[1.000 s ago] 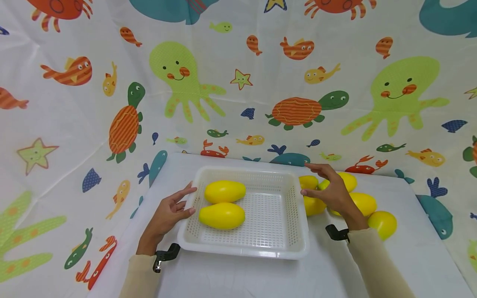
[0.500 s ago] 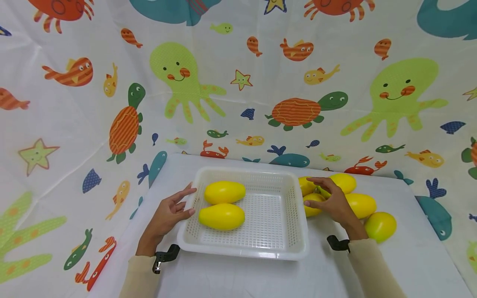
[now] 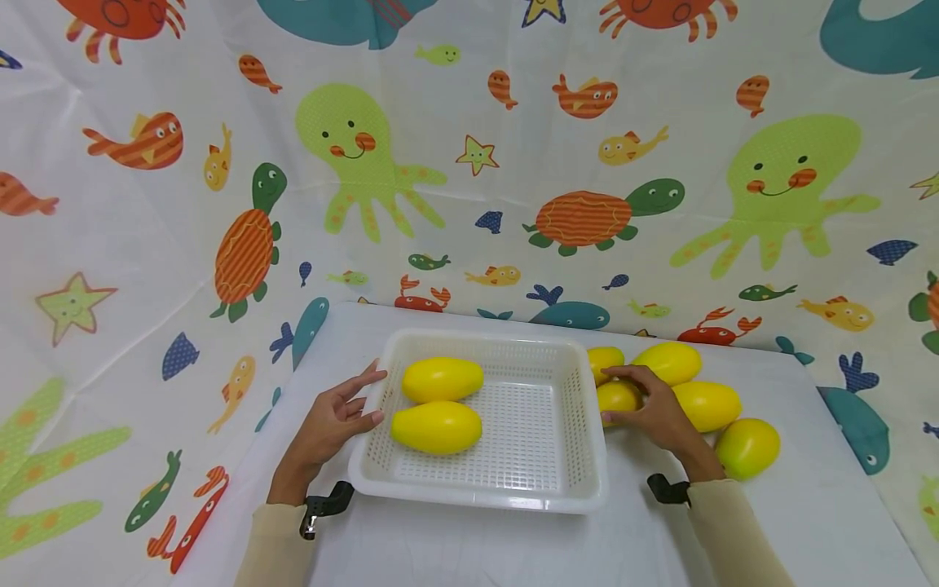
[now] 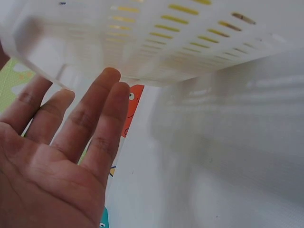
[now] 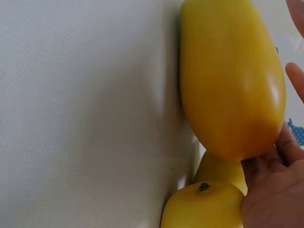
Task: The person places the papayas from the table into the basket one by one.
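A white perforated plastic basket point(image 3: 484, 499) sits on the table with two yellow mangoes lying in its left half, a far one point(image 3: 443, 380) and a near one point(image 3: 437, 427). My left hand point(image 3: 339, 416) rests at the basket's left side. In the left wrist view its extended fingers point(image 4: 102, 114) touch or nearly touch the basket's underside. Just right of the basket, my right hand point(image 3: 656, 413) has thumb and fingers curved round another mango point(image 3: 619, 398), which lies on the table. In the right wrist view some fingers point(image 5: 285, 145) reach that mango's end point(image 5: 232, 85); other fingertips stand off it.
Beside the right hand lie several more mangoes, including a far one point(image 3: 668, 363), a middle one point(image 3: 707, 406) and a near right one point(image 3: 748, 448). Another mango point(image 3: 605, 359) lies close to the basket's right wall. A patterned sea-animal cloth point(image 3: 557, 147) hangs behind the white-covered table point(image 3: 469, 550).
My right hand has come down and closed in round the mango beside the basket, from a wider spread above it. My left hand and the basket have stayed in place.
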Tool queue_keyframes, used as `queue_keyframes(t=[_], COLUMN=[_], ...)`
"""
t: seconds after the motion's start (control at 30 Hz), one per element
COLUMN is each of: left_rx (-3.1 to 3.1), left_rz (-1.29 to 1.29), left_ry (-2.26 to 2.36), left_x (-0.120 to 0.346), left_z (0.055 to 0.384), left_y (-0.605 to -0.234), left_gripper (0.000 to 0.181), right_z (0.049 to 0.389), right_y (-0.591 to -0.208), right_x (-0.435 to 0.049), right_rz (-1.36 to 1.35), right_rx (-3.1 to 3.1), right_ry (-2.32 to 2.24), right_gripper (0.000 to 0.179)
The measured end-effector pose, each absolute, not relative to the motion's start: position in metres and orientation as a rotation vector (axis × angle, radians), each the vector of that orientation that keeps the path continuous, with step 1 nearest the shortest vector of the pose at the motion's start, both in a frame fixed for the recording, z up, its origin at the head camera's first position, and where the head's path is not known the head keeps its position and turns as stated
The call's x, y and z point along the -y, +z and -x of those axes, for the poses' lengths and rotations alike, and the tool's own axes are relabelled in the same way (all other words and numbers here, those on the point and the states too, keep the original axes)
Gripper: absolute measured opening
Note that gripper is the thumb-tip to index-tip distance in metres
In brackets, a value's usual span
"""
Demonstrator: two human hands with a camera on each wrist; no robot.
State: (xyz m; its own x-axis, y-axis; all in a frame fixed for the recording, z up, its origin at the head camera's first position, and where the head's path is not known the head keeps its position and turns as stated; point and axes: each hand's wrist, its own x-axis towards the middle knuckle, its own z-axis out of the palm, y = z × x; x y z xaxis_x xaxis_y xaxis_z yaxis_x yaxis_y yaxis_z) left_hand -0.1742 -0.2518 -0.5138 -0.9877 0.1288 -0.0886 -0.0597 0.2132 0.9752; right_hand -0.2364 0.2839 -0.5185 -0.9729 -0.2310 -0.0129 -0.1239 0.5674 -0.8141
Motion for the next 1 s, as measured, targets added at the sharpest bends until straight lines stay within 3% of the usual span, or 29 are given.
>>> queue_keyframes(t=[0.47,1.0], left_rx=[-2.33,-2.338], left_rz=[-0.041,-0.022], left_ry=[1.882,1.863], left_x=[0.248,0.248], left_z=[0.163,0.164], left_y=[-0.513,-0.514], left_gripper=[0.069,0.069], right_z=[0.225,0.2], right_y=[-0.531,-0.526], right_x=[-0.281,-0.294], right_rz=[0.387,0.326], right_rx=[-2.686,-2.74], right_ry=[-1.253,-1.23], right_gripper=[0.065,0.069])
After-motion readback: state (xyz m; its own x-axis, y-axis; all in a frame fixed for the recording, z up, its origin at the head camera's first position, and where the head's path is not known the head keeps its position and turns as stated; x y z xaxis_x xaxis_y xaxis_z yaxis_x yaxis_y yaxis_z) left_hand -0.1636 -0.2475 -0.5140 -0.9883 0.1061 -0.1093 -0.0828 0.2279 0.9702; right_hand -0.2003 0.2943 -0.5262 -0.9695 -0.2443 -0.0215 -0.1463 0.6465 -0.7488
